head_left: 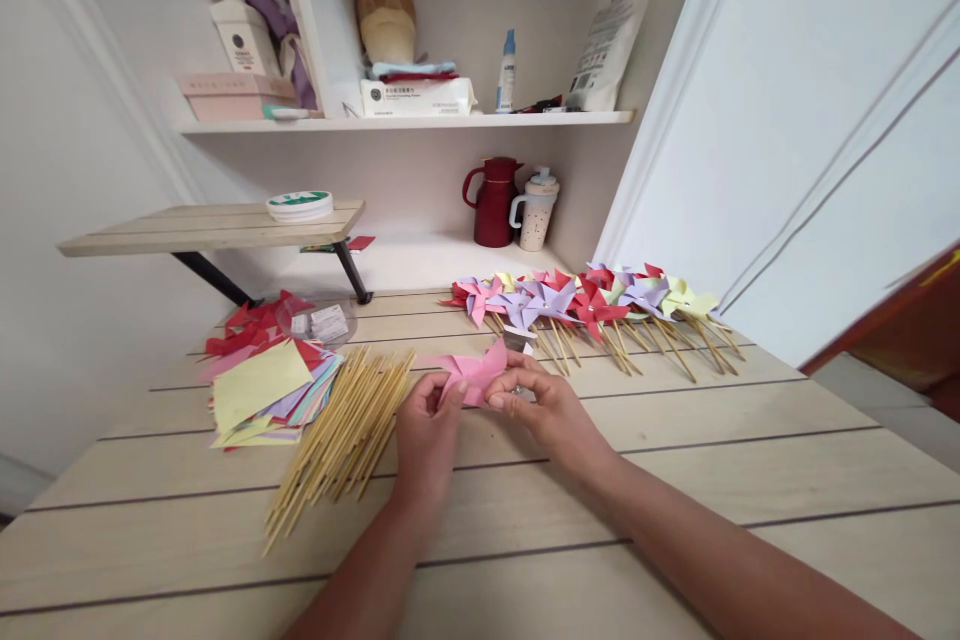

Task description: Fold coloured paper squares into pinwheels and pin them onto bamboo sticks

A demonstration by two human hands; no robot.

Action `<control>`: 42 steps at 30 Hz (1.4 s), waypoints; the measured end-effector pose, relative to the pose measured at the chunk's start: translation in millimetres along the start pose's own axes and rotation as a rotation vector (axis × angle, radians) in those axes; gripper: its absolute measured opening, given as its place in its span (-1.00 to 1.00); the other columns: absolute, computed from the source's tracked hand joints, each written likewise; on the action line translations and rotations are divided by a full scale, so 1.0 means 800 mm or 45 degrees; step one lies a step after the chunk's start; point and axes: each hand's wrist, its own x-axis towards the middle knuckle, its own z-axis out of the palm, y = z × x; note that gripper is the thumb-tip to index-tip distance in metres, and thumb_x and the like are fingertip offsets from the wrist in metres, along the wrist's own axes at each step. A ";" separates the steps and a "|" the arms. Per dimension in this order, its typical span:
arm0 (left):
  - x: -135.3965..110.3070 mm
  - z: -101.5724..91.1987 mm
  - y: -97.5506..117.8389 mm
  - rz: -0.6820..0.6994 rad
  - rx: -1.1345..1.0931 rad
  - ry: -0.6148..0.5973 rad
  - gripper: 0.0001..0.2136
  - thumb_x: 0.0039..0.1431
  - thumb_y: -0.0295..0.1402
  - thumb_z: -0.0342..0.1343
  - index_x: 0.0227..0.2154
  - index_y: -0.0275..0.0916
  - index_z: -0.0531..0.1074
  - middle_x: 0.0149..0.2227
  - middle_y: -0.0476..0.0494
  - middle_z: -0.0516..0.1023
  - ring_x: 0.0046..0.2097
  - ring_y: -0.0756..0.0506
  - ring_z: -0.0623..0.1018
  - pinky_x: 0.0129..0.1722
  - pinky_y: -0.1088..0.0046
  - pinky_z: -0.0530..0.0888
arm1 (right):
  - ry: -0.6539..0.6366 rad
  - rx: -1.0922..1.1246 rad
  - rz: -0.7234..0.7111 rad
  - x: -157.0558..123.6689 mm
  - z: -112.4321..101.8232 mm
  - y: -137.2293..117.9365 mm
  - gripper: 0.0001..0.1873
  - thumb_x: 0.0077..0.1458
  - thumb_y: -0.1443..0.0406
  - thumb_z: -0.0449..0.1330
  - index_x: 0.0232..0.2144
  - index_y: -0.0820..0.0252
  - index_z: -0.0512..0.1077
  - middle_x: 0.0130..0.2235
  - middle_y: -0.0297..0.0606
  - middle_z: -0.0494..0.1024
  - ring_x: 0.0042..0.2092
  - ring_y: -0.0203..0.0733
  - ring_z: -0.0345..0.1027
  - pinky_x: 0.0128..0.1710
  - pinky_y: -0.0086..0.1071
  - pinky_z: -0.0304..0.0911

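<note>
A pink paper pinwheel is held just above the table between my two hands. My left hand pinches its left side with thumb and fingers. On the right, my right hand has its fingers closed at the pinwheel's right edge, the fingertips partly hidden behind the paper. No stick shows on this pinwheel. A spread pile of thin wooden sticks lies beside my left hand. Finished pinwheels on sticks, in red, lilac, pink and pale yellow, lie in a row behind my right hand.
Coloured paper squares are stacked left of the sticks, with red paper pieces and a clear round container behind. A raised wooden shelf stands at back left. A dark red jug and a cup stand at the back.
</note>
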 end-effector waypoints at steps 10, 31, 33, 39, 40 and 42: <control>-0.005 0.004 0.002 0.079 0.061 -0.033 -0.83 0.11 -0.23 0.20 -0.44 -0.23 0.45 -0.47 0.01 0.41 -0.39 -0.03 0.35 -0.36 0.48 0.30 | -0.009 0.007 0.097 0.002 -0.001 -0.002 -0.86 0.02 0.23 0.26 -0.50 0.17 0.48 -0.42 -0.35 0.52 -0.31 -0.20 0.33 -0.17 -0.33 0.20; -0.011 0.011 0.006 0.019 -0.075 0.056 -0.86 0.02 -0.28 0.27 -0.45 -0.23 0.48 -0.43 -0.02 0.53 -0.35 -0.04 0.49 -0.32 0.49 0.37 | 0.089 0.015 0.066 0.000 0.003 0.005 -0.85 0.02 0.22 0.26 -0.48 0.18 0.48 -0.44 -0.35 0.48 -0.34 -0.22 0.29 -0.25 -0.32 0.19; -0.012 0.010 0.008 0.002 -0.067 0.055 -0.85 0.03 -0.27 0.27 -0.45 -0.24 0.49 -0.44 -0.02 0.52 -0.36 -0.04 0.48 -0.34 0.49 0.36 | 0.097 0.011 0.055 -0.001 0.003 0.004 -0.84 0.03 0.21 0.26 -0.48 0.18 0.48 -0.44 -0.34 0.48 -0.34 -0.22 0.28 -0.26 -0.32 0.19; -0.016 0.012 0.009 0.020 -0.107 0.082 -0.83 0.01 -0.25 0.29 -0.44 -0.23 0.48 -0.42 -0.02 0.52 -0.33 -0.04 0.49 -0.30 0.49 0.39 | 0.117 -0.029 0.041 -0.003 0.007 0.001 -0.83 0.06 0.21 0.25 -0.46 0.19 0.49 -0.43 -0.32 0.49 -0.34 -0.21 0.29 -0.26 -0.33 0.20; -0.017 0.013 0.009 0.024 -0.118 0.087 -0.83 0.01 -0.26 0.30 -0.44 -0.22 0.48 -0.42 -0.02 0.52 -0.33 -0.04 0.49 -0.30 0.49 0.39 | 0.117 -0.033 0.035 -0.003 0.007 0.001 -0.83 0.06 0.21 0.25 -0.46 0.19 0.49 -0.43 -0.32 0.49 -0.34 -0.21 0.29 -0.26 -0.34 0.21; -0.020 0.015 0.011 0.015 -0.137 0.096 -0.84 0.00 -0.26 0.30 -0.44 -0.22 0.48 -0.42 -0.01 0.52 -0.34 -0.04 0.49 -0.31 0.49 0.39 | 0.114 -0.031 0.020 -0.003 0.008 0.000 -0.84 0.07 0.21 0.24 -0.45 0.19 0.49 -0.41 -0.31 0.50 -0.33 -0.20 0.31 -0.26 -0.34 0.22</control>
